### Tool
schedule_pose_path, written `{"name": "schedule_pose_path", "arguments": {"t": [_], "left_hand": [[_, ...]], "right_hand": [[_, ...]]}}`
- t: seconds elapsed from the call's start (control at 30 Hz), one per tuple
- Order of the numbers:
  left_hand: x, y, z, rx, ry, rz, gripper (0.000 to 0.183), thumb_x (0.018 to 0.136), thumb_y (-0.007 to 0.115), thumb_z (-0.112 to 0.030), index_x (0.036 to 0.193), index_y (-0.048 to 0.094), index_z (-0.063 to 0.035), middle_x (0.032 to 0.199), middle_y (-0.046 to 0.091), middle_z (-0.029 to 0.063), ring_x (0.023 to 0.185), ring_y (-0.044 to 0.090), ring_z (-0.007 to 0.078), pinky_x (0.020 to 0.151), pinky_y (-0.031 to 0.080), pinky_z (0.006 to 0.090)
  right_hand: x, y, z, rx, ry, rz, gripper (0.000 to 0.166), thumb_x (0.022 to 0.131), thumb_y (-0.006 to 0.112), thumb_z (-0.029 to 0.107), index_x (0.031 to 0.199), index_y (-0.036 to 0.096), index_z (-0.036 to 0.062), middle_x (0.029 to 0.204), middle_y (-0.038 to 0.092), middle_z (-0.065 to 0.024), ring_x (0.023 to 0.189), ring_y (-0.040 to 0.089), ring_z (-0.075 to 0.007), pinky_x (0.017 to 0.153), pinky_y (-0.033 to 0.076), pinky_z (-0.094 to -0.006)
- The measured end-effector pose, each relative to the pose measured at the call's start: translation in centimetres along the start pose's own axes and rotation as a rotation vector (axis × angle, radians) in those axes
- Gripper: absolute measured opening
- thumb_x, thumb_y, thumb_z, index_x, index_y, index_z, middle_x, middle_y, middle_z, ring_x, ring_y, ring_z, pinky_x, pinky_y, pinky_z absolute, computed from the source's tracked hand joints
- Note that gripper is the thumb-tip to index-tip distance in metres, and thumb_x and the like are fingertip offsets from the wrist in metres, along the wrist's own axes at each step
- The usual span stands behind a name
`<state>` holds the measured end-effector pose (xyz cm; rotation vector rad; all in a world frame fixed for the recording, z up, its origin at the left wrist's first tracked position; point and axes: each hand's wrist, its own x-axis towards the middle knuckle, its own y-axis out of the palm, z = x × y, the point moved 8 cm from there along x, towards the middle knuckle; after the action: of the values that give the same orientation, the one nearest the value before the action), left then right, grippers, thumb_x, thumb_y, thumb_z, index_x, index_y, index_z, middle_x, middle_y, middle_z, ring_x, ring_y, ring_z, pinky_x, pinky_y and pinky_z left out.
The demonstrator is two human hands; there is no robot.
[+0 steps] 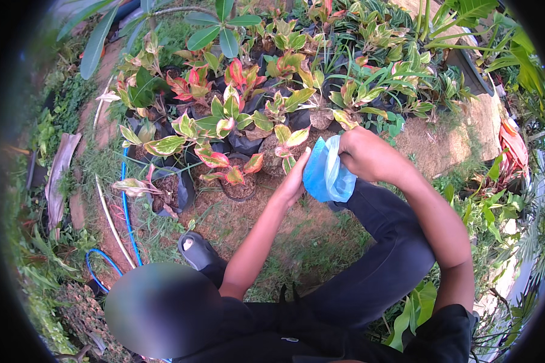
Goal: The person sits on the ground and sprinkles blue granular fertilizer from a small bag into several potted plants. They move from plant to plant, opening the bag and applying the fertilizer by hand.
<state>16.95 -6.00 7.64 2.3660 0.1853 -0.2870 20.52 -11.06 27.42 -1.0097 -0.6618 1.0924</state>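
A light-blue plastic bag (317, 174) is held above the ground in front of my bent right knee, its mouth toward my right hand. My left hand (295, 181) grips the bag's left side, thumb raised along it. My right hand (368, 152) is curled at the opening, where a paler, whitish fold of plastic (334, 165) hangs. My right fingertips are hidden, and what the bag contains cannot be seen. Just beyond the hands stand several pink-and-green aglaonema plants (227, 163) in black grow bags. One grow bag (181, 188) with a drooping plant sits to the left.
A blue hose (126, 204) and a pale pipe (111, 222) run along the ground at left. A dry brown sheath (61, 177) lies further left. My foot in a dark clog (197, 249) rests on grassy soil. Overhanging leaves (218, 31) cross the upper left.
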Motion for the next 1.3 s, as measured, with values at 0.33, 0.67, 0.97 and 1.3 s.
{"name": "schedule_pose_path", "arguments": {"t": [0.33,0.67,0.97,1.3], "left_hand": [[-0.8,2.5,7.6,-0.507,-0.173,0.206,0.072,0.089,0.027,-0.068,0.125,0.051,-0.0097,0.105,0.065,0.0139,0.085,0.066,0.0319,0.063,0.054,0.0425],[-0.2,2.4,7.7,-0.453,-0.159,0.136,0.071,0.091,0.023,-0.068,0.126,0.050,-0.0120,0.105,0.065,0.0116,0.084,0.066,0.0283,0.060,0.054,0.0375],[-0.6,1.9,6.0,-0.445,-0.129,0.146,0.075,0.090,0.021,-0.071,0.129,0.048,-0.0124,0.105,0.066,0.0123,0.086,0.067,0.0254,0.061,0.058,0.0366],[-1.0,2.2,5.5,-0.491,-0.110,0.170,0.076,0.090,0.022,-0.072,0.130,0.048,-0.0129,0.106,0.065,0.0116,0.087,0.067,0.0250,0.062,0.057,0.0366]], "right_hand": [[0.1,6.0,-1.8,-0.099,0.112,0.298,0.024,0.076,0.061,0.011,0.096,0.069,0.0031,0.103,0.061,-0.0183,0.102,0.060,-0.0363,0.088,0.048,-0.0453],[0.0,7.4,-5.2,-0.151,0.253,0.362,0.024,0.073,0.067,0.013,0.097,0.070,0.0104,0.110,0.060,-0.0151,0.105,0.059,-0.0345,0.087,0.049,-0.0455],[0.8,6.2,-4.1,-0.202,0.309,0.196,0.017,0.068,0.068,0.011,0.085,0.071,0.0099,0.098,0.065,-0.0139,0.093,0.065,-0.0339,0.079,0.052,-0.0449],[1.4,6.5,-3.5,-0.225,0.304,0.204,0.017,0.072,0.064,0.012,0.087,0.070,0.0055,0.100,0.065,-0.0175,0.092,0.065,-0.0366,0.076,0.052,-0.0462]]}}
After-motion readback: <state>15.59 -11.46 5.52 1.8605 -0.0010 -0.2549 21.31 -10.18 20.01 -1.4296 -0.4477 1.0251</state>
